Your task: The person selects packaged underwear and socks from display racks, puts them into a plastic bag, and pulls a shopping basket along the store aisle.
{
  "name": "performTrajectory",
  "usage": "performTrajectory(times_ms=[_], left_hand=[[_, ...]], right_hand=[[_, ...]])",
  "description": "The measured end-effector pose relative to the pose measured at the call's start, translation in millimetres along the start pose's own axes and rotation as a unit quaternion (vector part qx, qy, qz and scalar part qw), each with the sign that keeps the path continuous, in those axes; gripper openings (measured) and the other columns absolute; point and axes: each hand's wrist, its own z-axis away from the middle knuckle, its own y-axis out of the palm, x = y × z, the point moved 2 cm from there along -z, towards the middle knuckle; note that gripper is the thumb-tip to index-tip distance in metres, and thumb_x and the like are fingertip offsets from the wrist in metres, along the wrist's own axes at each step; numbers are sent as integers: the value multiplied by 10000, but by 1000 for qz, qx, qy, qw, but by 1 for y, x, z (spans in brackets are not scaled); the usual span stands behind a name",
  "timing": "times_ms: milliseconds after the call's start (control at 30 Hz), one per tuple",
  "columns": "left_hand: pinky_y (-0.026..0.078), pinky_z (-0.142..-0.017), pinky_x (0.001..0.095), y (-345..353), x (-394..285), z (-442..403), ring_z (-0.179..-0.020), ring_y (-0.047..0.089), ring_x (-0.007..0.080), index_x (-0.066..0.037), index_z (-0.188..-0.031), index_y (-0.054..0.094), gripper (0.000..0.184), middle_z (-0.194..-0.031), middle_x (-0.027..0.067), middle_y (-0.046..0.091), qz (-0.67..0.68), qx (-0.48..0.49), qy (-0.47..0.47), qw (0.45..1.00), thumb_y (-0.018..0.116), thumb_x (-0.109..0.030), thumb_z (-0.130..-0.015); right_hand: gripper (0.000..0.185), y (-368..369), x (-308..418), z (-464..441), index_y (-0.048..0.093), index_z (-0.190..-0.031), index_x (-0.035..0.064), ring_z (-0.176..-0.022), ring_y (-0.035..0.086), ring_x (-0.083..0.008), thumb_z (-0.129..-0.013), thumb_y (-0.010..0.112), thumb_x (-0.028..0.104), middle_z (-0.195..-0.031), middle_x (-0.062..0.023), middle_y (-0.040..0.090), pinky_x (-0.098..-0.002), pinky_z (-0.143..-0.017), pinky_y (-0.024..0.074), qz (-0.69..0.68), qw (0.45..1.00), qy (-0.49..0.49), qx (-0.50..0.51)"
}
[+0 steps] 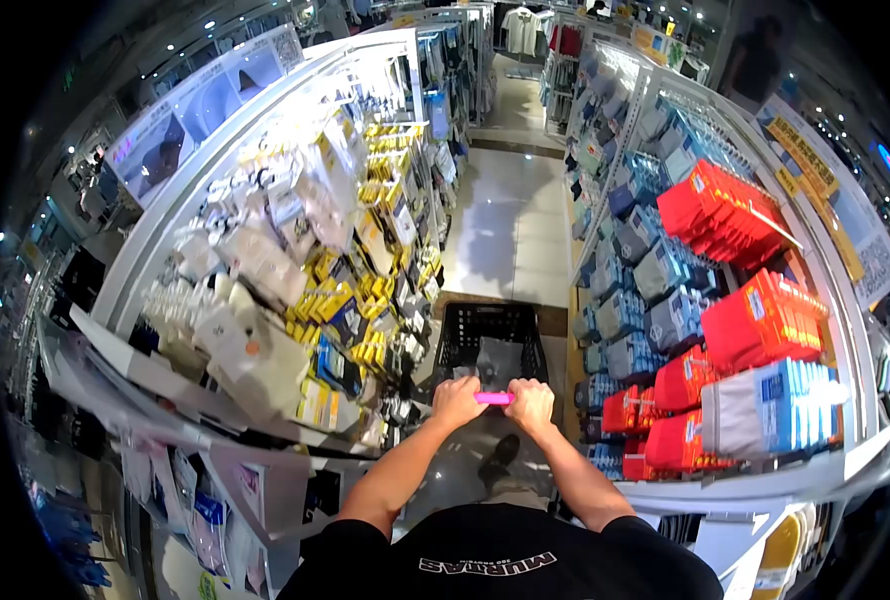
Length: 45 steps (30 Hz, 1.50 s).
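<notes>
Both of my hands grip a bright pink handle [495,398] in front of my body. My left hand [457,402] is closed round its left end, and my right hand [531,404] is closed round its right end. Just beyond the hands is a black shopping basket [540,345] with perforated sides. A pale, greyish item [499,358] lies in it, too unclear to name. How the handle joins the basket is hidden behind my hands.
Packaged goods with yellow labels [350,310] hang on the left rack. Red packs [730,215] and blue-grey packs [645,270] fill the right rack. A tiled aisle [500,220] runs ahead between them, towards clothes racks [522,32] at the far end.
</notes>
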Motion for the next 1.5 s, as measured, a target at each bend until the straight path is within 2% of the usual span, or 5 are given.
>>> performTrajectory(times_ms=[167,300,567,967,1500], left_hand=[[527,-627,446,12,29,-64,-698,659,320,-123,-749,617,303,-751,66,644,-24,18,-18,999,830,-312,-647],[538,-665,476,12,36,-114,-707,667,334,-117,-745,630,282,-748,82,653,-30,24,-15,999,772,-360,-762],[511,-637,463,42,78,-195,-703,629,340,-90,-694,596,301,-731,104,604,-66,-25,-7,997,786,-318,-748],[492,-607,468,73,145,-322,-682,617,354,-83,-694,566,317,-713,109,593,-67,-31,21,997,799,-290,-748],[532,-686,438,111,244,-506,-742,670,325,-76,-713,596,306,-758,123,645,-28,-3,59,998,739,-339,-780]], right_hand=[[184,15,-28,-62,625,-725,101,-723,668,-306,-654,759,205,-744,-97,668,-446,-653,531,-20,999,7,37],[177,25,-51,-108,646,-791,100,-756,682,-311,-708,750,217,-762,-101,676,-457,-665,545,-61,995,-4,79],[191,40,-87,-196,659,-854,103,-774,693,-328,-721,747,208,-826,-117,689,-469,-668,556,-70,988,2,140],[199,76,-134,-318,647,-847,95,-753,693,-325,-737,752,223,-809,-119,687,-468,-659,558,-66,992,6,106],[185,136,-198,-496,651,-827,93,-747,711,-352,-790,707,266,-814,-142,715,-473,-664,565,-2,992,38,120]])
